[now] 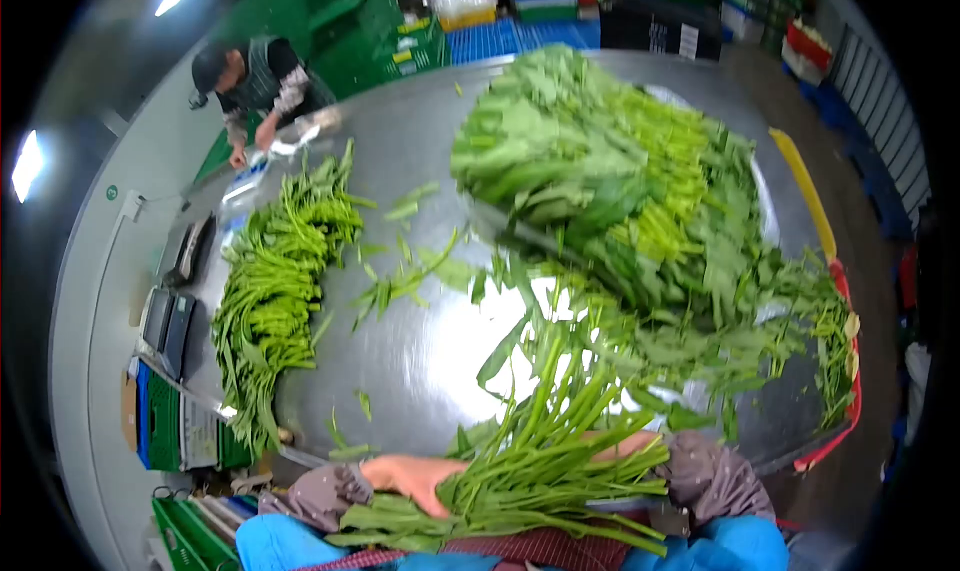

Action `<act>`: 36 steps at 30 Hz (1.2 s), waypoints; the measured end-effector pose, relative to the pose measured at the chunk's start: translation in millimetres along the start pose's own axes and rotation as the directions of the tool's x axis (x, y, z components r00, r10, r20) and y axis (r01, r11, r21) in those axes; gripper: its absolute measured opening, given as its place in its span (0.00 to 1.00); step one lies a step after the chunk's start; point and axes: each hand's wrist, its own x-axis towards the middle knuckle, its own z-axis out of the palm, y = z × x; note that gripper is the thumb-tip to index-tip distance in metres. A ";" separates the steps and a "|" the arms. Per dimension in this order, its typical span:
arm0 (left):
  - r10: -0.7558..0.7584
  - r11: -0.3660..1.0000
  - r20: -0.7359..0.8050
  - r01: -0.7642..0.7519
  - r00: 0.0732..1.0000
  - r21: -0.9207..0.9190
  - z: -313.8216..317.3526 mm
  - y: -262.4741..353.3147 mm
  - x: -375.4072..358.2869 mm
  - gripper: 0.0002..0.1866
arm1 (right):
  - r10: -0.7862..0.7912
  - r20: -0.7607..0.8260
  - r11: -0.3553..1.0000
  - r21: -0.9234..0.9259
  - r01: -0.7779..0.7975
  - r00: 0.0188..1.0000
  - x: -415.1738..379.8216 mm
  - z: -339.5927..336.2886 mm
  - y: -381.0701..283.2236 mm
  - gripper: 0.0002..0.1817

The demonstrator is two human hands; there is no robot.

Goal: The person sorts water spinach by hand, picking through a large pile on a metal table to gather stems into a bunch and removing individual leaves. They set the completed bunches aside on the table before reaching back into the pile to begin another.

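Note:
A loose bunch of long-stemmed leafy greens (540,461) lies across the front of my body, at the near edge of the metal table (400,361). My left hand (415,479), in an orange glove, is closed around the bunch's left part, its fingers partly covered by leaves. Behind the stems on the other side is my right hand (622,444); its fingers are hidden, so its grip does not show. Stems spread past the right sleeve, and a greyish flat object beneath them is too covered to name.
A big heap of greens (600,161) fills the table's far right. Stacked bundles (275,291) line the left side. Scales (165,326) stand at the left edge. Another person (265,91) works at the far left corner. Crates (525,36) stand behind; loose leaves lie mid-table.

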 end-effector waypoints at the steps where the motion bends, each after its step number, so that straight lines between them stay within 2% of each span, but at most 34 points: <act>1: -0.073 0.997 0.008 0.072 0.997 0.041 -0.5 3.7 -2.1 0.41 | 0.142 -0.056 0.988 0.063 -0.139 0.988 4.9 2.5 -27.2 0.18; 2: -0.117 0.993 -0.007 0.117 0.993 0.011 1.2 4.2 -4.7 0.40 | 0.291 -0.105 0.950 0.146 -0.274 0.951 6.4 1.7 -42.0 0.18; 3: -0.161 0.987 -0.016 0.161 0.987 -0.027 2.9 8.3 -6.8 0.39 | 0.513 -0.227 0.795 -0.238 -0.558 0.828 15.9 -22.0 -58.1 0.14; 4: -0.176 0.984 -0.045 0.176 0.983 0.015 3.6 13.7 -8.8 0.37 | 0.446 -0.516 0.881 0.110 -0.459 0.732 5.4 -31.8 -78.8 0.09; 5: -0.165 0.986 -0.040 0.166 0.985 0.025 1.7 12.3 -6.7 0.37 | 0.499 -0.541 0.848 0.465 -0.253 0.677 -0.9 -46.8 -100.6 0.10; 6: -0.161 0.987 -0.029 0.161 0.986 0.006 1.6 7.8 -4.0 0.37 | 0.213 -0.545 0.627 0.713 0.315 0.811 -25.4 -74.0 -55.8 0.10; 7: -0.158 0.987 -0.017 0.158 0.987 -0.014 1.0 4.7 -1.3 0.37 | 0.139 -0.535 0.567 0.733 0.376 0.834 -25.2 -79.2 -61.4 0.10; 8: -0.213 0.977 -0.015 0.213 0.977 0.024 -1.3 4.5 1.8 0.38 | 0.280 -0.562 0.766 0.619 0.171 0.778 -19.0 -68.9 -71.4 0.10; 9: -0.206 0.978 -0.012 0.206 0.979 0.026 -2.4 7.5 5.1 0.38 | 0.395 -0.611 0.876 0.477 -0.080 0.686 -5.8 -52.8 -79.8 0.12; 11: -0.183 0.982 0.057 0.185 0.981 -0.041 -2.6 17.0 9.8 0.39 | 0.462 -0.346 0.887 0.183 -0.424 0.817 15.2 -21.9 -30.8 0.19; 12: -0.183 0.982 0.064 0.186 0.981 -0.039 -2.1 20.3 10.8 0.39 | 0.376 -0.139 0.890 -0.221 -0.399 0.916 28.2 -0.7 -36.6 0.25; 13: -0.188 0.979 0.072 0.193 0.979 -0.060 -2.2 23.4 11.0 0.38 | 0.179 0.050 0.978 0.098 -0.183 0.983 20.5 20.3 23.9 0.25; 14: -0.195 0.976 0.079 0.201 0.978 -0.081 -2.9 24.8 10.9 0.37 | 0.574 0.124 0.817 -0.029 -0.575 0.809 40.5 28.3 -71.5 0.26; 15: -0.199 0.975 0.086 0.206 0.976 -0.081 -4.4 20.5 10.1 0.37 | 0.589 0.202 0.804 -0.246 -0.542 0.783 33.7 32.8 -40.7 0.25; 16: -0.135 0.990 0.108 0.139 0.985 -0.033 -5.9 12.4 8.4 0.40 | 0.588 0.200 0.805 -0.236 -0.544 0.783 20.6 33.4 -21.6 0.25; 17: -0.069 0.998 0.133 0.069 0.989 0.009 -4.6 11.3 7.9 0.42 | 0.524 0.180 0.848 -0.200 -0.491 0.832 17.2 36.5 -23.7 0.24; 18: -0.117 0.993 0.061 0.118 0.991 -0.005 -0.3 21.4 3.3 0.43 | 0.459 0.157 0.885 -0.168 -0.434 0.874 14.1 39.2 -27.2 0.24; 20: -0.107 0.994 0.055 0.108 0.993 -0.016 -3.8 0.0 7.8 0.44 | 0.332 0.108 0.941 -0.104 -0.322 0.937 8.5 45.3 -32.4 0.22; 21: -0.095 0.995 0.039 0.096 0.995 -0.014 -2.9 -10.0 9.7 0.44 | 0.343 0.114 0.938 -0.093 -0.334 0.932 14.4 44.3 -34.5 0.22; 23: -0.103 0.993 0.058 0.105 0.993 -0.045 0.5 6.6 12.5 0.42 | 0.546 0.138 0.812 -0.331 -0.481 0.826 33.7 45.7 -31.1 0.21; 24: -0.074 0.986 0.076 0.084 0.994 -0.143 2.2 16.3 13.0 0.38 | 0.028 -0.090 0.898 -0.435 -0.064 0.996 10.1 47.6 -3.0 0.10; 25: -0.040 0.970 0.088 0.060 0.995 -0.237 4.9 19.4 12.8 0.33 | 0.010 -0.145 0.996 -0.083 -0.022 0.989 24.8 31.3 -59.7 0.09; 26: 0.020 0.993 0.039 -0.015 0.999 -0.121 4.9 17.6 10.4 0.30 | 0.321 -0.369 0.921 0.338 -0.196 0.872 24.6 29.0 -86.8 0.07; 27: 0.029 0.992 0.031 -0.024 0.999 -0.124 5.4 14.2 8.2 0.30 | 0.438 -0.573 0.898 0.319 -0.304 0.693 15.8 17.0 -113.2 0.06; 28: -0.013 0.984 0.030 0.019 0.999 -0.179 6.0 9.0 6.3 0.30 | 0.375 -0.629 0.761 0.628 0.161 0.681 -4.7 3.7 -102.3 0.05; 29: -0.054 0.972 0.033 0.060 0.998 -0.228 5.4 3.2 5.0 0.30 | 0.216 -0.626 0.638 0.671 0.377 0.750 -18.6 -12.6 -98.3 0.06; 30: -0.075 0.964 0.079 0.092 0.994 -0.248 3.1 -4.3 6.1 0.32 | 0.371 -0.645 0.810 0.576 0.105 0.668 -19.4 -16.0 -98.8 0.06; 31: -0.065 0.970 0.075 0.081 0.995 -0.231 1.8 -4.6 6.6 0.32 | 0.480 -0.694 0.871 0.451 -0.196 0.536 -20.0 -18.6 -99.0 0.07; 32: -0.108 0.980 0.081 0.120 0.991 -0.160 0.7 1.5 6.8 0.35 | 0.371 -0.586 0.927 0.275 -0.254 0.720 -11.5 -24.5 -80.7 0.06; 33: -0.150 0.984 0.083 0.157 0.985 -0.086 -0.9 7.5 8.1 0.37 | 0.541 -0.516 0.840 0.284 -0.463 0.665 3.2 -11.9 -82.2 0.13; 34: -0.147 0.989 0.091 0.149 0.985 -0.020 -1.9 10.9 11.4 0.38 | 0.632 -0.354 0.773 0.232 -0.590 0.689 4.4 -3.2 -53.5 0.17; 35: -0.136 0.991 0.087 0.136 0.987 -0.002 -4.0 14.9 14.3 0.38 | 0.372 -0.305 0.924 0.029 -0.382 0.877 11.0 12.4 -44.6 0.18; 36: -0.158 0.986 0.115 0.162 0.981 -0.025 -4.5 17.7 16.3 0.38 | 0.258 -0.153 0.962 -0.046 -0.268 0.954 16.3 26.8 -43.9 0.18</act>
